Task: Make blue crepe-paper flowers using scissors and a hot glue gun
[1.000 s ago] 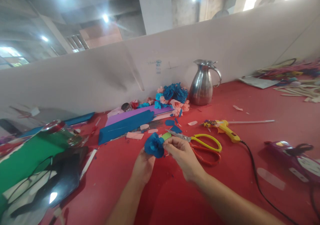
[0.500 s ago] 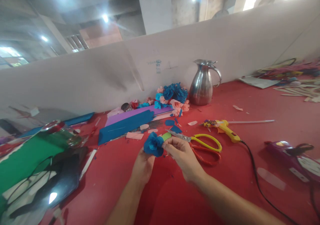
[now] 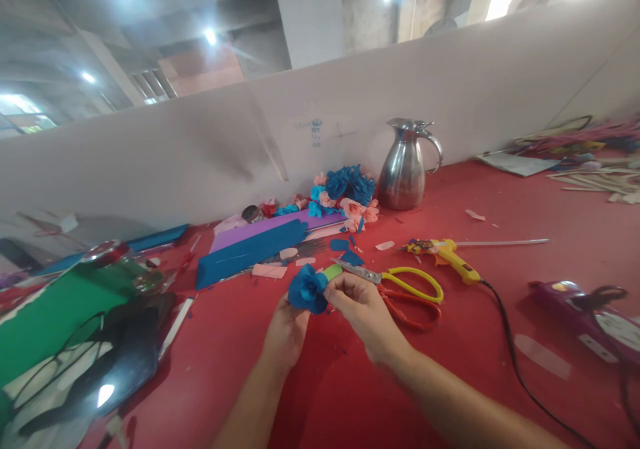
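A blue paper flower [image 3: 307,289] is held up over the red table, between both hands. My left hand [image 3: 287,332] grips it from below, most of its fingers hidden behind the petals. At the flower's right edge, my right hand [image 3: 357,306] pinches a petal between thumb and fingertips. A light green piece [image 3: 333,272] shows just behind the flower; I cannot tell whether it touches it. Scissors [image 3: 413,289] with one yellow and one red handle lie beside my right hand, their blades pointing left.
A yellow glue gun [image 3: 457,261] with a black cord lies right of the scissors. Finished paper flowers [image 3: 350,192] are heaped by a steel jug [image 3: 404,169]. Blue paper [image 3: 250,252] and scraps lie behind my hands. A green sheet [image 3: 65,316] and a dark bag-like thing [image 3: 120,356] are at left.
The blue flower has turned slightly, so its petals face the camera more openly. Both hands stay almost in place, and the things on the table have not moved.
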Demonstrator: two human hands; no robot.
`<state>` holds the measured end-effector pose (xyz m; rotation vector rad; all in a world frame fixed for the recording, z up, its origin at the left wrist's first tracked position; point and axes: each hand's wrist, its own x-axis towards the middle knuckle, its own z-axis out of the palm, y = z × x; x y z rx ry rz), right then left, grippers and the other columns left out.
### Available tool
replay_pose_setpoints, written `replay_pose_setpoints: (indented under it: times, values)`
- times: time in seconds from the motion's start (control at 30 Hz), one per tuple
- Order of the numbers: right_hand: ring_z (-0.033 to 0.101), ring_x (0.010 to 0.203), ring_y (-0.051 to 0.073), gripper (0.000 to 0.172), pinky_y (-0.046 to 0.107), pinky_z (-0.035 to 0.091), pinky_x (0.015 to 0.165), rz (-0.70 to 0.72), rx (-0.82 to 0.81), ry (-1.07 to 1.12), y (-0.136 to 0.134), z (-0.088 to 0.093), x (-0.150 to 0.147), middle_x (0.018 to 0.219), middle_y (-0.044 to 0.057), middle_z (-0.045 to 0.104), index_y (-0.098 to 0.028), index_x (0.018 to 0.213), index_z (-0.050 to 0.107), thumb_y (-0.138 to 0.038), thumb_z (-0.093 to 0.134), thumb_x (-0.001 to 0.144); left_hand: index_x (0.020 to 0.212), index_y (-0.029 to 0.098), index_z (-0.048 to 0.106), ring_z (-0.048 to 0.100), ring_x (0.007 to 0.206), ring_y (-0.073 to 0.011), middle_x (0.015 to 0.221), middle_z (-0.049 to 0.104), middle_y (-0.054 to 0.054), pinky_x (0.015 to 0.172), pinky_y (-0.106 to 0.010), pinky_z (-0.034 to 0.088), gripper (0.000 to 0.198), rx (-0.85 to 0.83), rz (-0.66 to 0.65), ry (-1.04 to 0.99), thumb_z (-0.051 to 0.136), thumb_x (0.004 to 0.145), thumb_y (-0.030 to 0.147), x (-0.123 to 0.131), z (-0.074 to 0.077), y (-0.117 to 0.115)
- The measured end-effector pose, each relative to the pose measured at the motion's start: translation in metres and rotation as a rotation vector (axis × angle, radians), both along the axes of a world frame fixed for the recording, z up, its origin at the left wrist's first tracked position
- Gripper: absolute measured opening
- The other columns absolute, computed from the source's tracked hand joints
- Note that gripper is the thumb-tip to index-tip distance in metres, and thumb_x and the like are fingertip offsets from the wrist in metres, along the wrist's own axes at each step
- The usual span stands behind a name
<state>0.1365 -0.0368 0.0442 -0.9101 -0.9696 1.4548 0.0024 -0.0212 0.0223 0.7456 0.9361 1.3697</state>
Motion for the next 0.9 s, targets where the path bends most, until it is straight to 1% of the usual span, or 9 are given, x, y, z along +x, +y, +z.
replay_pose_setpoints:
  times: [0.13, 0.23, 0.4, 0.53, 0.73, 0.9]
  values:
    - [0.043, 0.057, 0.011, 0.02, 0.025, 0.033, 0.057, -0.006, 0.006, -0.009, 0.001, 0.0, 0.0, 0.059, -0.003, 0.051, -0.018, 0.062, 0.055, -0.036, 0.063, 0.069, 0.065, 0.019, 0.068, 0.057, 0.072, -0.0157, 0.069, 0.066, 0.001, 0.077, -0.027, 0.048, 0.012, 0.012, -0.028, -0.006, 0.073, 0.054, 0.016, 0.002, 0.002, -0.001]
    - [0.039, 0.054, 0.01, 0.022, 0.024, 0.03, 0.054, -0.009, 0.005, -0.011, 0.001, -0.001, 0.0, 0.058, -0.004, 0.05, -0.018, 0.063, 0.055, -0.037, 0.063, 0.07, 0.061, 0.018, 0.067, 0.056, 0.07, -0.0145, 0.068, 0.066, 0.002, 0.076, -0.026, 0.047, 0.011, 0.028, -0.033, -0.004, 0.074, 0.054, 0.018, 0.003, 0.003, -0.002]
    - [0.033, 0.051, 0.008, 0.029, 0.024, 0.026, 0.051, -0.021, 0.0, 0.006, 0.002, -0.002, 0.001, 0.053, -0.006, 0.044, -0.018, 0.06, 0.053, -0.042, 0.063, 0.073, 0.06, 0.019, 0.066, 0.057, 0.075, -0.0172, 0.076, 0.069, 0.0, 0.076, -0.028, 0.046, 0.011, 0.035, -0.057, 0.058, 0.075, 0.054, 0.021, 0.0, -0.002, 0.0]
    - [0.033, 0.051, 0.008, 0.029, 0.024, 0.026, 0.051, -0.027, 0.001, 0.017, 0.002, -0.003, 0.001, 0.052, -0.006, 0.044, -0.017, 0.061, 0.056, -0.043, 0.065, 0.072, 0.054, 0.02, 0.062, 0.054, 0.072, -0.0158, 0.069, 0.066, 0.001, 0.075, -0.028, 0.046, 0.015, 0.056, -0.056, 0.072, 0.076, 0.054, 0.022, -0.001, -0.005, 0.0]
    - [0.033, 0.05, 0.008, 0.028, 0.024, 0.026, 0.051, -0.054, -0.006, 0.018, 0.002, -0.003, 0.001, 0.052, -0.006, 0.044, -0.018, 0.06, 0.055, -0.042, 0.065, 0.07, 0.064, 0.021, 0.066, 0.056, 0.074, -0.0152, 0.072, 0.065, 0.002, 0.077, -0.028, 0.046, 0.013, 0.067, -0.085, 0.045, 0.076, 0.056, 0.023, 0.0, -0.003, -0.001]
    - [0.033, 0.05, 0.008, 0.029, 0.024, 0.026, 0.051, -0.031, -0.004, 0.022, 0.003, -0.003, 0.001, 0.051, -0.006, 0.044, -0.018, 0.058, 0.053, -0.041, 0.064, 0.072, 0.056, 0.02, 0.064, 0.054, 0.072, -0.0156, 0.065, 0.062, 0.002, 0.075, -0.027, 0.046, 0.012, 0.055, -0.063, 0.058, 0.075, 0.056, 0.02, -0.002, -0.008, 0.0]
